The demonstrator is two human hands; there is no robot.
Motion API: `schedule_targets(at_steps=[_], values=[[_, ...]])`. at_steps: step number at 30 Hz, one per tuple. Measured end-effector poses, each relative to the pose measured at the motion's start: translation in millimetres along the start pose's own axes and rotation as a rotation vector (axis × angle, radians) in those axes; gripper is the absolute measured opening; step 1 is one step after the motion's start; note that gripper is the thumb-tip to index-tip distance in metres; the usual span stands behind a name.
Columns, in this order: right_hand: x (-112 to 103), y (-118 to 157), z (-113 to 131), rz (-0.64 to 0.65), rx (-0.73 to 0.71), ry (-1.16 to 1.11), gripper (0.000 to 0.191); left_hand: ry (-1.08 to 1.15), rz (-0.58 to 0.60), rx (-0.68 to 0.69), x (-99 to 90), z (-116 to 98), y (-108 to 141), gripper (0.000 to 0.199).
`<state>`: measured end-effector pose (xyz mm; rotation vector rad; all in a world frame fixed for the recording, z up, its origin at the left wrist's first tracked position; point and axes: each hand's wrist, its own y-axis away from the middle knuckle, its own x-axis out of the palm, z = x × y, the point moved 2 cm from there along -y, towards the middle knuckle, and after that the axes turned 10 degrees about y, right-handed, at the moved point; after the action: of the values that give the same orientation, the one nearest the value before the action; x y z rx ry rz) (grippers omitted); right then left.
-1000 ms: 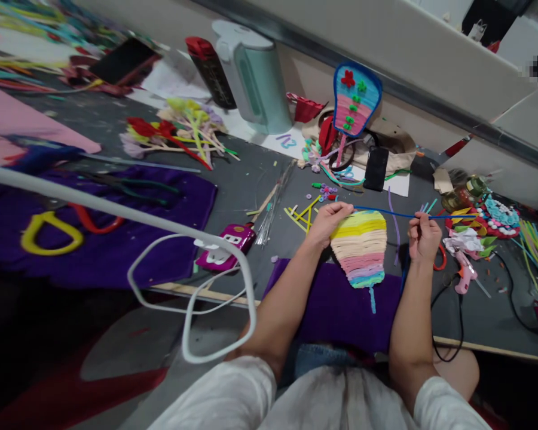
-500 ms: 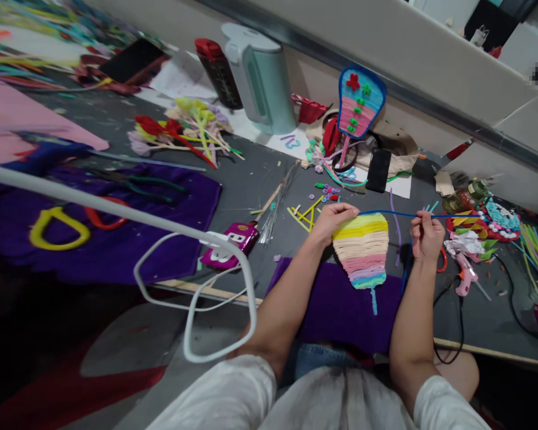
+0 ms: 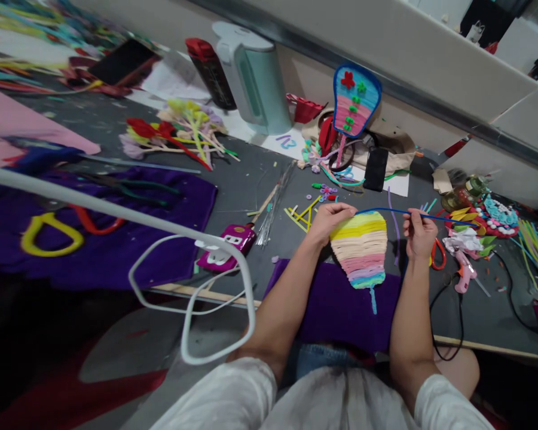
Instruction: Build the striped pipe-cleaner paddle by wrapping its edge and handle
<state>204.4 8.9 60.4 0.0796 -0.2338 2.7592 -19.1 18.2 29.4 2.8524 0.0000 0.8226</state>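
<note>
A fan-shaped piece of striped pipe cleaners (image 3: 359, 248) in yellow, cream, pink and blue lies above a purple cloth (image 3: 336, 310), its short blue handle pointing toward me. My left hand (image 3: 334, 220) is closed at its upper left corner, pinching one end of a dark blue pipe cleaner (image 3: 385, 209). This strand runs along the top edge, bowed slightly upward. Right of the fan, my right hand (image 3: 419, 233) pinches the same strand between thumb and fingers. A free length sticks out past it to the right.
A finished fan with a blue rim (image 3: 356, 98) stands behind, near a kettle (image 3: 253, 77). A pink glue gun (image 3: 465, 272) with a black cord lies right of my right hand. Yellow-handled scissors (image 3: 51, 236) rest on the left cloth. A white tubular frame (image 3: 246, 286) crosses the left foreground.
My right hand has slid left along the blue pipe cleaner, closer to the fan, and more of the strand extends to its right. The strand now bows slightly. My left hand stays at the corner.
</note>
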Motion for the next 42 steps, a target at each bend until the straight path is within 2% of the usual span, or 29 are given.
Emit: schedule_targets(at_steps=[33, 42], values=[[0.4, 2.1, 2.6, 0.004, -0.038, 0.008, 0.028, -0.036, 0.02, 0.022, -2.2, -3.3, 0.8, 0.024], [-0.4, 8.0, 4.2, 0.046, -0.097, 0.013, 0.02, -0.026, -0.01, 0.01, -3.2, -2.7, -0.3, 0.025]])
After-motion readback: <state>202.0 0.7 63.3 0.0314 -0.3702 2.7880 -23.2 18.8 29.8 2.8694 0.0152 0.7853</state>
